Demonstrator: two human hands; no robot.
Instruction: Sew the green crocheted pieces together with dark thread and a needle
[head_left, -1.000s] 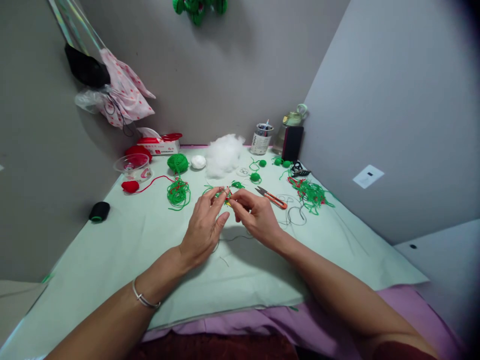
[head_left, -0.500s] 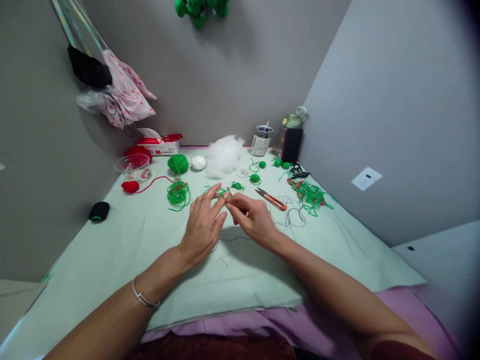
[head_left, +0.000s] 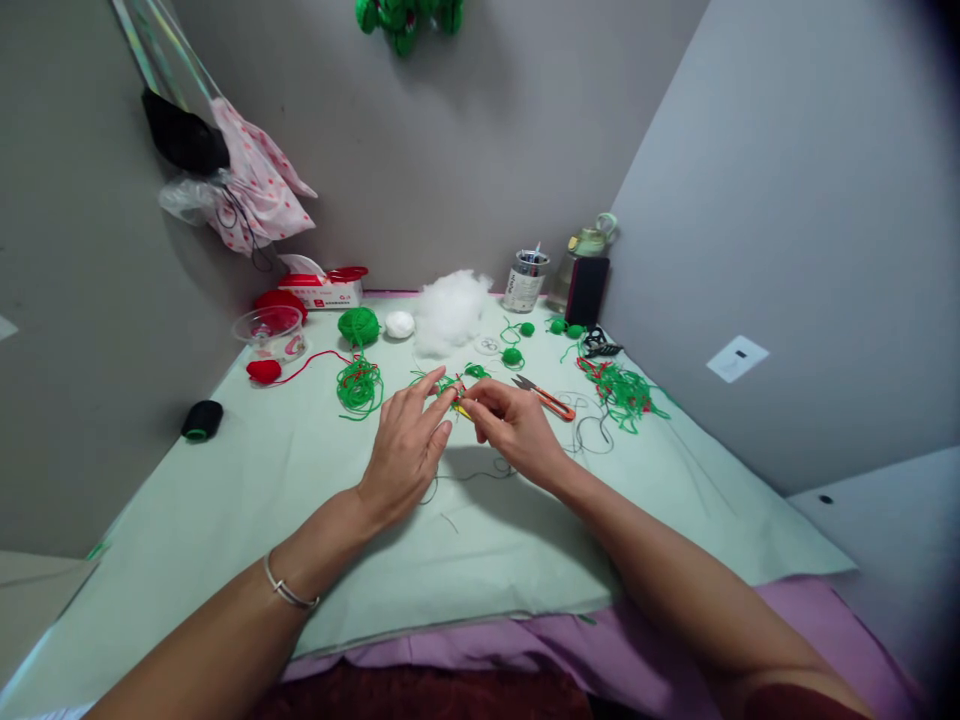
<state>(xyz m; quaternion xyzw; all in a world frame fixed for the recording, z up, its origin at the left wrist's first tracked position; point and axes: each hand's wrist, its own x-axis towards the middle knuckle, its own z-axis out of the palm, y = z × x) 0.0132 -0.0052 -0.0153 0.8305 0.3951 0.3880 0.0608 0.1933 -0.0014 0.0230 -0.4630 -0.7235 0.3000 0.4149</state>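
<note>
My left hand (head_left: 409,430) rests palm down over the middle of the cloth, fingers stretched out and the thumb apart. Its fingertips meet those of my right hand (head_left: 514,420), whose thumb and fingers are pinched together. A small yellow thing (head_left: 466,409) shows at the pinch, too small to make out. Just behind the fingertips lie green yarn strands (head_left: 448,384) with a bit of red, partly hidden by my hands. Orange-handled thread snips (head_left: 553,402) lie to the right of my right hand. A dark thread (head_left: 472,477) curls on the cloth below.
Green yarn (head_left: 358,385) lies left of my hands. White stuffing (head_left: 452,312) is piled behind them. A tangle of green and red scraps (head_left: 626,395) sits at right. A clear tub (head_left: 270,335), black thread spool (head_left: 202,421), pen tin (head_left: 525,281) and phone (head_left: 587,291) stand around.
My right hand has shifted slightly right, and a yellow bit now shows by its fingertips. My left hand stays nearly in place. The whole view has shifted a little.
</note>
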